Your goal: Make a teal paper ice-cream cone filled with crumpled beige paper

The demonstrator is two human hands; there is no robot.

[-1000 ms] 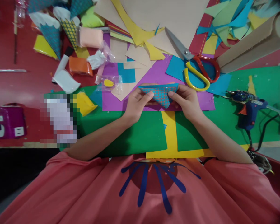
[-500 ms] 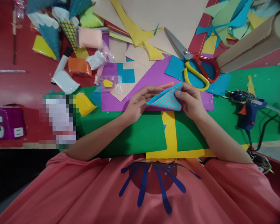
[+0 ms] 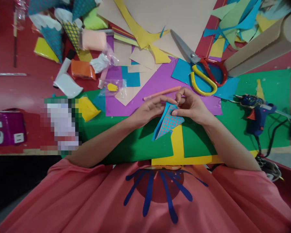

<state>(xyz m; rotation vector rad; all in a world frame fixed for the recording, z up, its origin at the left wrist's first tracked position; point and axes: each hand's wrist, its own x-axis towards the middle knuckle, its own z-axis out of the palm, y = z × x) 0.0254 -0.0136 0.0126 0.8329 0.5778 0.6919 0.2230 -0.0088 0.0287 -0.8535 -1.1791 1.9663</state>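
Between my hands is a blue paper cone (image 3: 171, 121) with a dotted pattern, its folded edge tilted down to the left. My left hand (image 3: 149, 111) has its fingers against the cone's upper left corner. With thumb and index finger, my right hand (image 3: 190, 105) pinches the cone's upper edge. A coral stick or pen (image 3: 162, 93) lies just behind the hands on the purple sheet (image 3: 157, 79). Scissors (image 3: 196, 60) with one red and one yellow handle lie beyond my right hand.
A blue glue gun (image 3: 258, 113) lies on the green sheet (image 3: 276, 87) at right, its cord trailing down. Finished paper cones (image 3: 70, 29) and packets of clay (image 3: 83, 69) crowd the upper left. A cardboard roll (image 3: 262, 45) and paper scraps (image 3: 232, 24) are at upper right.
The cone has been turned so its open edge points down toward me, and it sits lower. My right fingers have shifted to its upper edge. The coral stick is now uncovered.
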